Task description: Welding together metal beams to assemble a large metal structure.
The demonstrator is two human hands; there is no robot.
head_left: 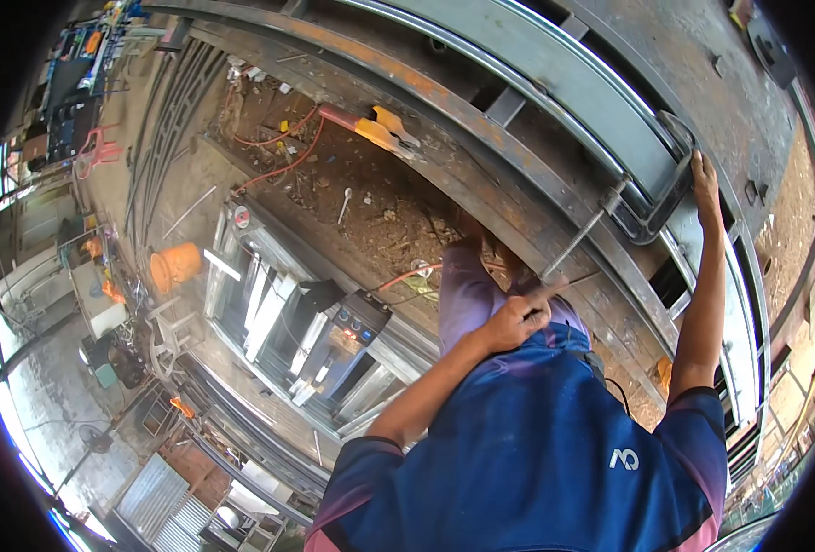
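A dark C-clamp (651, 221) sits over a long light grey metal panel (601, 115) and the steel bars beside it. My right hand (706, 184) is closed around the outer side of the clamp's frame. From the clamp a threaded screw (584, 237) runs toward my body, with a thin cross handle at its end. My left hand (522, 317) is at that end, its fingers curled in on the handle; the fingers partly hide the grip. Rusty steel rails (426, 87) run alongside the panel, between it and me.
A yellow clamp with a red handle (384, 129) lies on the rail. Orange cable (301, 156) crosses the dirt floor. To the left are a welding machine (357, 327), a metal frame (251, 304) and an orange bucket (175, 267). Long metal bars (163, 138) lie farther back.
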